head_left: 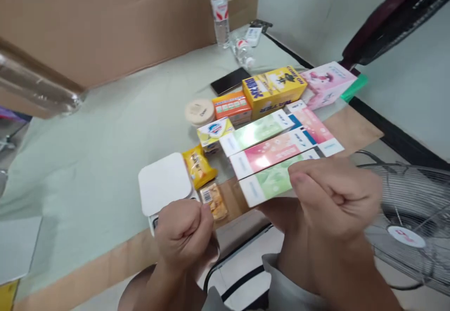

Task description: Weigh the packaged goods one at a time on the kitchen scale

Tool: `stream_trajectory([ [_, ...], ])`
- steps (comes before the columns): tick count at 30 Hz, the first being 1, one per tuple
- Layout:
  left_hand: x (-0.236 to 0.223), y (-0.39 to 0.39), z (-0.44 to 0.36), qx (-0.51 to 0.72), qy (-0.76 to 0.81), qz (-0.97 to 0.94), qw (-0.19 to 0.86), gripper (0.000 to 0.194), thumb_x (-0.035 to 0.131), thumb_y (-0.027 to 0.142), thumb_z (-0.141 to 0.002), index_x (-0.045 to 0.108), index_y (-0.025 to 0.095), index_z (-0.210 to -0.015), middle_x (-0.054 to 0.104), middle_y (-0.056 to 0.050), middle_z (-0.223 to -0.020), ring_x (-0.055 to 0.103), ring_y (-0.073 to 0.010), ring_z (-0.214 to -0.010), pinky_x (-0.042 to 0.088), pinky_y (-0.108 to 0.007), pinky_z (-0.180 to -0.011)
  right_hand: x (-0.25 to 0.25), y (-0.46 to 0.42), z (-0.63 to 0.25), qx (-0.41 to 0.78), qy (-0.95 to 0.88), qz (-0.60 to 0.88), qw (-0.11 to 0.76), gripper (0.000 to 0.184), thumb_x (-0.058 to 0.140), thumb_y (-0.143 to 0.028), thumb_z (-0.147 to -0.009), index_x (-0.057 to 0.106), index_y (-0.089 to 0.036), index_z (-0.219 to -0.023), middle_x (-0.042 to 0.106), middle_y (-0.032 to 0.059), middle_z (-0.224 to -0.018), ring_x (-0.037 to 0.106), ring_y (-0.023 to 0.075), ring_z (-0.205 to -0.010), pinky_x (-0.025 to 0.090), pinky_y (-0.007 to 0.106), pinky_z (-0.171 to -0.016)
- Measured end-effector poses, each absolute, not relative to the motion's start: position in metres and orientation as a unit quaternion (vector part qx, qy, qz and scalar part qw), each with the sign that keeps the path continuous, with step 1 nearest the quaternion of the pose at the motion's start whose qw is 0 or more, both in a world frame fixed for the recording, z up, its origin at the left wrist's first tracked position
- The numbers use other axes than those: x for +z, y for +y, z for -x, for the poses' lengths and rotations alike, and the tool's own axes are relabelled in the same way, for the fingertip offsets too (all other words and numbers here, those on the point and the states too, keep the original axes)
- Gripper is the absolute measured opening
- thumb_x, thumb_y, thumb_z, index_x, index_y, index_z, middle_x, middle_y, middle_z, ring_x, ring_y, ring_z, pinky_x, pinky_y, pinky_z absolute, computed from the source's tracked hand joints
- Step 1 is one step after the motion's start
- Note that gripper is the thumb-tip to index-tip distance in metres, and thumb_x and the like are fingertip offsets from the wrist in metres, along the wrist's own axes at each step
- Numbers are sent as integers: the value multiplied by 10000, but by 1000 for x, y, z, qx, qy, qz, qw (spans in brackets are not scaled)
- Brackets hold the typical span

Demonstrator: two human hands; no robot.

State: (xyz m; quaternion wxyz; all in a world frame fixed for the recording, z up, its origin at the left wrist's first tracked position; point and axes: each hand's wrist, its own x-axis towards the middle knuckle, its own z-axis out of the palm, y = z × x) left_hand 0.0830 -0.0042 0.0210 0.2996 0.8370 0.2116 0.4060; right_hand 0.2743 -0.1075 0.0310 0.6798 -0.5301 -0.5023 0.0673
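My left hand [184,231] is a closed fist above the table's front edge, with nothing showing in it. Close by it are a white kitchen scale [164,182], partly hidden by the hand, and a clear-wrapped snack [215,203]. My right hand [335,196], also a fist, hovers at the near right end of a green-and-white carton [270,179] and covers part of it. Beside that carton lie a pink carton [270,153], another green one [260,130] and a pink one [314,123]. A yellow snack packet [198,165] rests against the scale.
Behind stand a soap box [215,132], a round tub [199,111], an orange box [232,107], a yellow box [274,88] and a pink box [328,83]. Farther back are a dark phone [230,81] and a water bottle [221,15]. A fan [408,217] stands right.
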Motion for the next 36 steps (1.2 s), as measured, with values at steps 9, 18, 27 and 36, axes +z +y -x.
stream_trajectory([
  [9,64,43,-276,158,160,-959,171,295,635,248,-824,412,232,-631,496,15,-605,474,-148,-577,414,-315,-583,6,-119,-369,104,-191,665,714,397,675,-299,-919,466,-234,-588,427,-41,-547,394,113,-499,313,271,-449],
  [18,34,127,-391,-55,231,-970,51,1019,855,530,-712,419,212,-1575,526,-223,-1528,475,-496,-1464,371,-638,-1198,-16,-108,-393,221,-180,784,552,362,679,-555,-862,702,-265,-1077,773,101,-1172,715,341,-1117,536,624,-1016],
  [27,23,167,-406,-104,191,-974,59,851,856,598,-587,604,157,-1271,661,-188,-1269,672,-424,-1201,568,-496,-964,-15,-68,-430,361,-275,660,598,639,723,-516,-882,545,-304,-1458,533,84,-1632,467,305,-1556,424,594,-1276],
  [36,36,153,-399,-50,203,-975,80,705,883,496,-606,592,202,-1177,711,-139,-1144,716,-399,-1081,580,-470,-883,-28,-46,-434,437,-247,605,618,1158,756,-777,-759,229,-304,-1674,201,86,-1800,247,315,-1666,338,582,-1336],
])
